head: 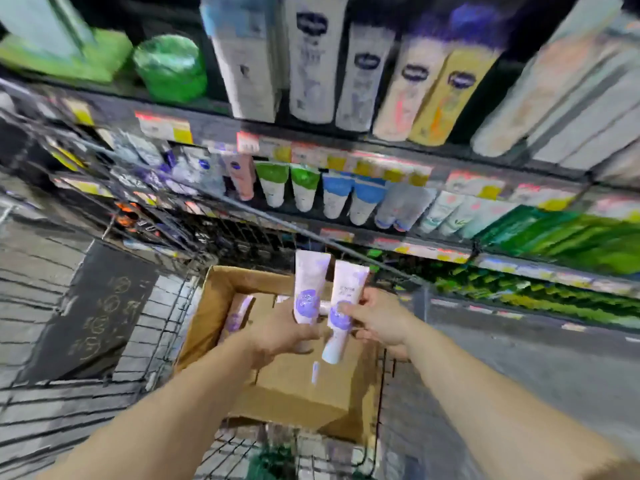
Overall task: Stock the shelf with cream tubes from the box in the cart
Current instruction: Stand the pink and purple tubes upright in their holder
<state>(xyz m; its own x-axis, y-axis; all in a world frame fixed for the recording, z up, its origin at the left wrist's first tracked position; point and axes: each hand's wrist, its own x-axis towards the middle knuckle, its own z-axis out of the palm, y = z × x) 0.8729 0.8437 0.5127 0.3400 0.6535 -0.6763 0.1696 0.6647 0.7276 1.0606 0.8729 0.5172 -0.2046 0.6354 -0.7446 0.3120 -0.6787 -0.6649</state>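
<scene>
Cream tubes, white with purple round labels, are held upright above the open cardboard box [221,299]: the left hand [280,336] grips one tube [309,289] by its lower part, fingers curled round it, and the right hand [381,320] pinches a second tube [343,306] just beside it, thumb across the purple label and fingers behind. The two tubes stand side by side, close to touching, caps down. Another tube [237,315] of the same kind lies in the far left part of the box, leaning against its wall, and a folded cardboard flap [304,386] covers the near part. The box sits inside a wire cart [166,327], whose far rim runs between the hands and the shelves. Beyond that rim, a shelf [346,225] carries rows of tubes with green caps [273,183] and blue caps [336,195], with green packages [554,237] to the right. The shelf above holds tall white and yellow bottles [360,77] and a green jar [169,67] at the far left. Price tags [164,128] line the shelf edges. A dark board [93,313] with chalk-like marks lies on the floor left of the cart.
</scene>
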